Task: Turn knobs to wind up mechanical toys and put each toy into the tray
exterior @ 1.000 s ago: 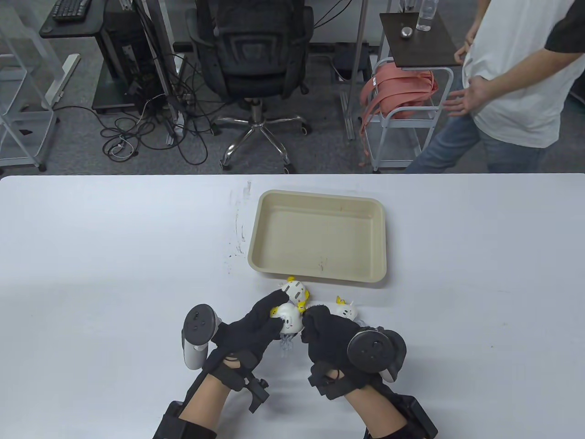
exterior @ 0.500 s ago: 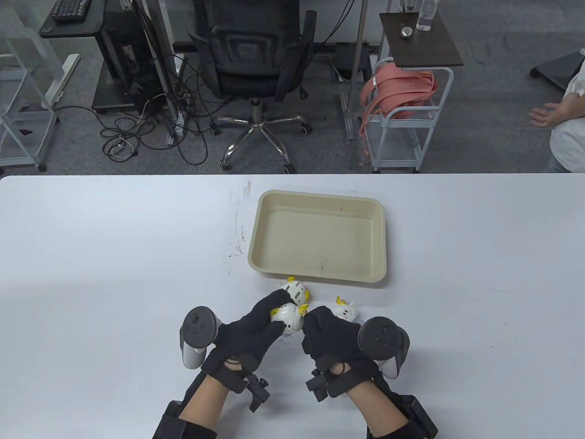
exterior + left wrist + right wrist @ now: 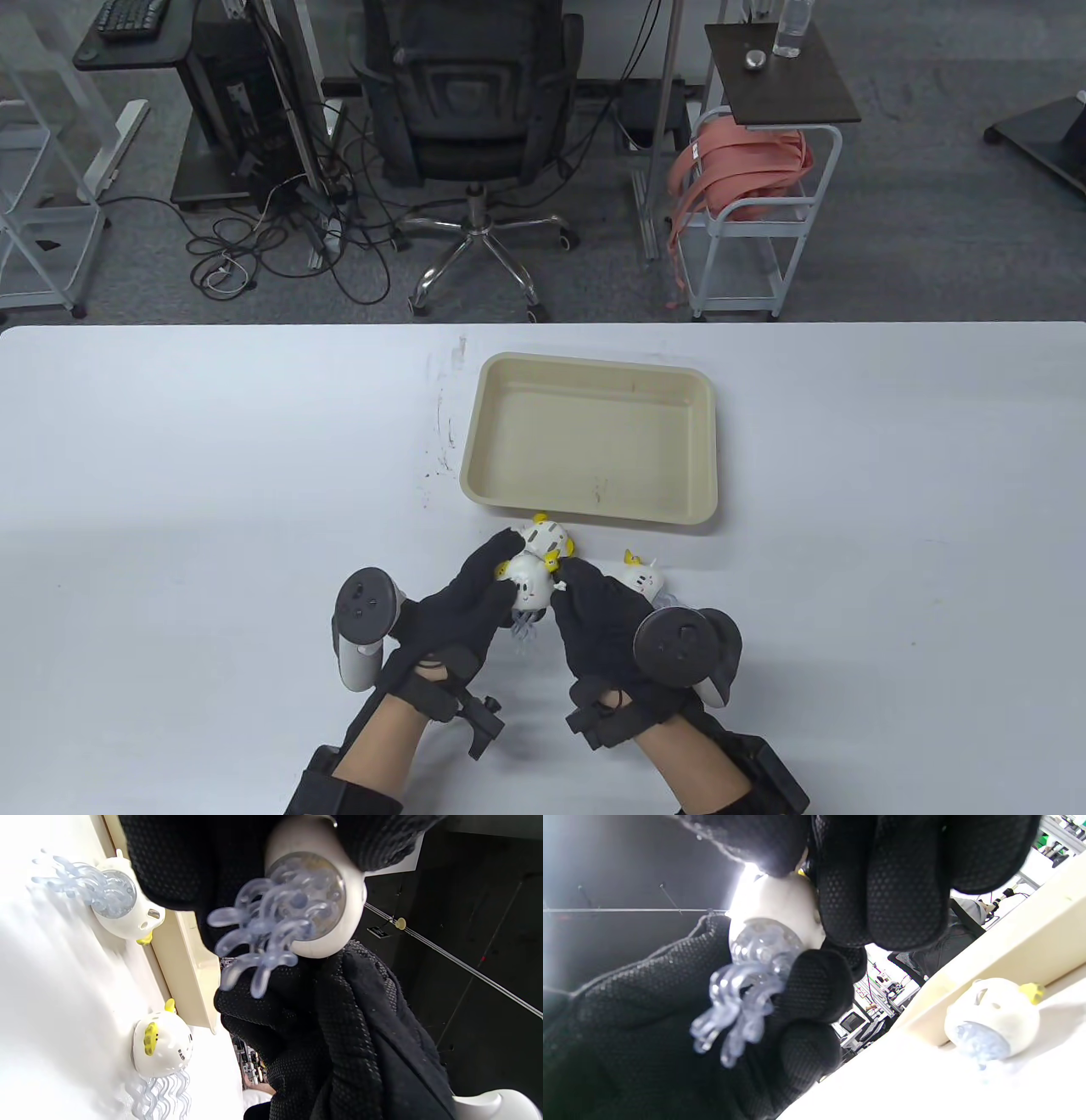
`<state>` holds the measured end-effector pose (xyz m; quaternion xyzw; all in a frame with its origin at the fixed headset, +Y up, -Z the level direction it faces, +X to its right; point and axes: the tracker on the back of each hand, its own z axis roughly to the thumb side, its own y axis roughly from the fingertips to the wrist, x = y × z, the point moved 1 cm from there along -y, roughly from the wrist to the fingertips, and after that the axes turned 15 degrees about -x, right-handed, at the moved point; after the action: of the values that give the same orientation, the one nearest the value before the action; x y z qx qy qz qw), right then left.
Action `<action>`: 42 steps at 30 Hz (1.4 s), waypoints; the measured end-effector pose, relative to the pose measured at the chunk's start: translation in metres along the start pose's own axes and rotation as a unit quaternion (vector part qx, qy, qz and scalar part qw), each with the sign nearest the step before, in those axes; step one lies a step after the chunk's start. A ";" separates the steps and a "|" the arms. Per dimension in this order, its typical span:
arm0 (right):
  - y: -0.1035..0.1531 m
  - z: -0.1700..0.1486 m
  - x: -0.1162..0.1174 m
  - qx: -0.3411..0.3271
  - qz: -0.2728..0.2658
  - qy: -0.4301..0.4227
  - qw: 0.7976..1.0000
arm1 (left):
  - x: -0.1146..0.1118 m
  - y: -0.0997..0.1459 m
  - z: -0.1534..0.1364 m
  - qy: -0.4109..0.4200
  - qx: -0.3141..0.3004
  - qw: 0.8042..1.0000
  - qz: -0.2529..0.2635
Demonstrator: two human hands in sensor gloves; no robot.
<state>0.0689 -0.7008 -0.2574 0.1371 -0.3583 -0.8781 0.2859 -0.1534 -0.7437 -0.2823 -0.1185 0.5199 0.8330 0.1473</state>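
White bench [image 3: 212,475] fills the lower half of the table view, with grey floor behind it carrying a black office chair [image 3: 471,110], tangled cables [image 3: 280,246] and a small white cart [image 3: 755,229] draped with a pink bag [image 3: 738,170]. At the bench's middle a cream tray [image 3: 590,437] is seen, nothing in it. Just in front of the tray's near edge a white jellyfish-like wind-up toy [image 3: 528,584] with clear tentacles is held above the bench: it is gripped by the left hand [image 3: 462,607] from the left, and its yellow knob side is pinched by the right hand [image 3: 598,620]. Two more toys lie on the bench, one [image 3: 550,539] touching the tray's near wall behind the held toy, another [image 3: 640,579] partly hidden behind the right hand
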 end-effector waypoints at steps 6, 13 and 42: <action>0.000 0.009 -0.004 -0.037 -0.016 0.050 0.998 | -0.001 -0.001 -0.002 0.048 0.008 0.999 -0.002; 0.000 0.010 -0.007 -0.052 -0.021 0.076 0.996 | -0.004 -0.001 -0.005 0.065 0.018 0.998 -0.009; 0.011 -0.038 -0.009 0.178 -0.059 -0.233 0.954 | -0.007 -0.005 0.018 -0.073 -0.077 0.993 -0.049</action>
<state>0.0973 -0.7229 -0.2766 -0.0018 -0.5570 -0.8228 0.1130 -0.1460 -0.7263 -0.2762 -0.0935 0.4355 0.8688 0.2164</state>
